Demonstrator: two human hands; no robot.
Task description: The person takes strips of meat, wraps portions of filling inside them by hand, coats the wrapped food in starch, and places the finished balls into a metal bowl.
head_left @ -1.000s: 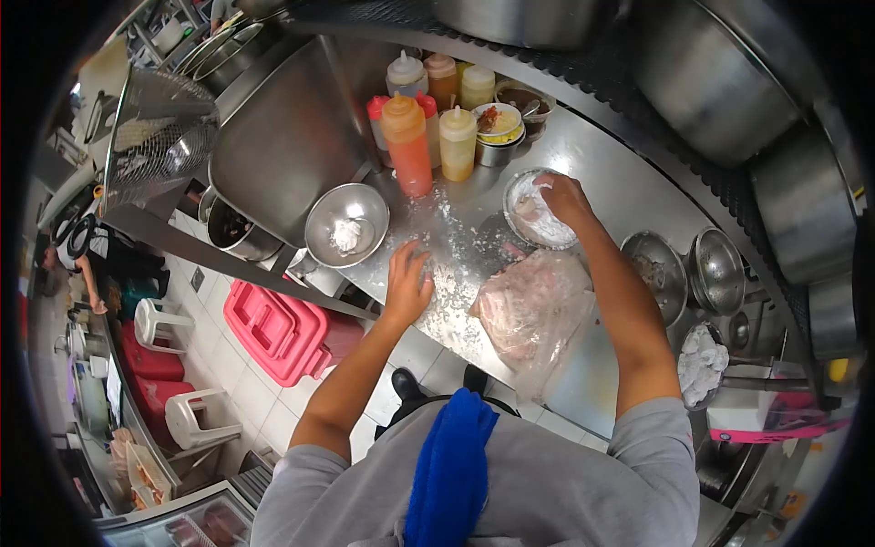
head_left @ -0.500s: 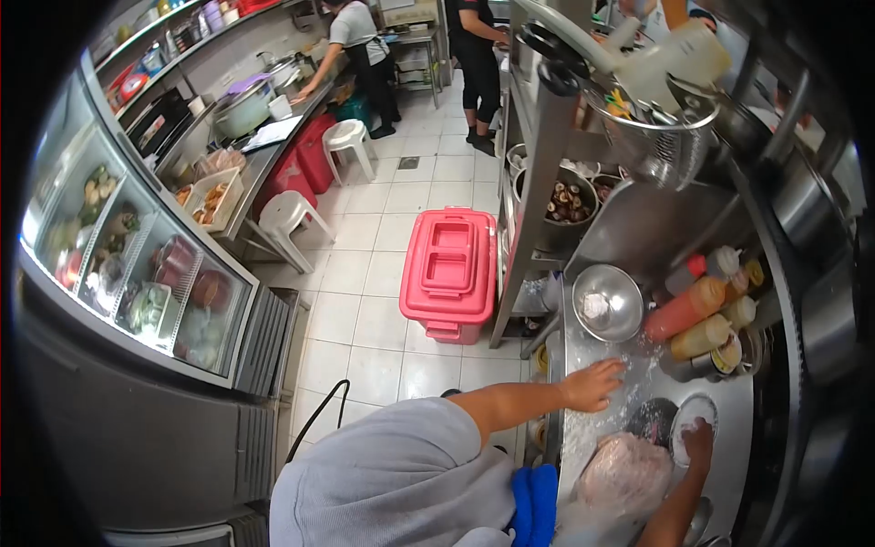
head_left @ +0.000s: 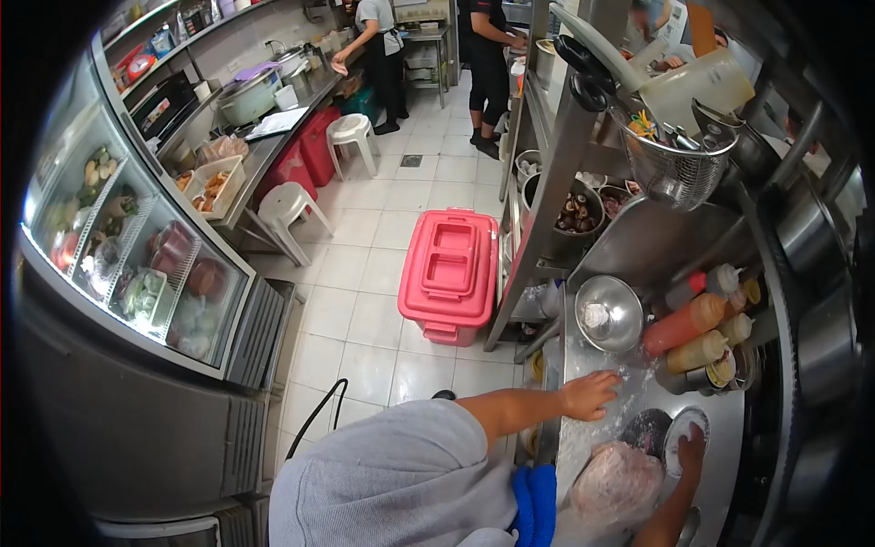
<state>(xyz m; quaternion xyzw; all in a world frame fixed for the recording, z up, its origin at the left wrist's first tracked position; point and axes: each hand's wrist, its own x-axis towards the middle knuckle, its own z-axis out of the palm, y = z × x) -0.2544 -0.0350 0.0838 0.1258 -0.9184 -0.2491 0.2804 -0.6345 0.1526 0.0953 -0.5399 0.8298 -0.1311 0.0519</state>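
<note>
My left hand (head_left: pixel 591 395) rests on the steel counter (head_left: pixel 583 360) near its edge, fingers spread and holding nothing. On the right, my right hand (head_left: pixel 691 448) reaches into a shallow metal bowl of white powder (head_left: pixel 676 428), its fingertips bunched in the powder and partly hidden. Just beside that bowl lies a large pale pink piece of raw meat (head_left: pixel 618 483), seemingly in clear plastic. A dark round patch or dish (head_left: pixel 645 430) sits between the meat and the bowl. White powder is scattered over the counter.
A steel mixing bowl (head_left: pixel 609 313) with a white lump stands beyond my left hand. Sauce bottles (head_left: pixel 685 324) are grouped at the right. A utensil basket (head_left: pixel 679 169) hangs above. A red lidded bin (head_left: pixel 448 273) stands on the floor. Two co-workers stand farther back.
The view has shifted slightly. My left hand has drawn back a little along the counter; my right hand stays in the powder bowl. A co-worker's hand at the back has lifted from the counter.
</note>
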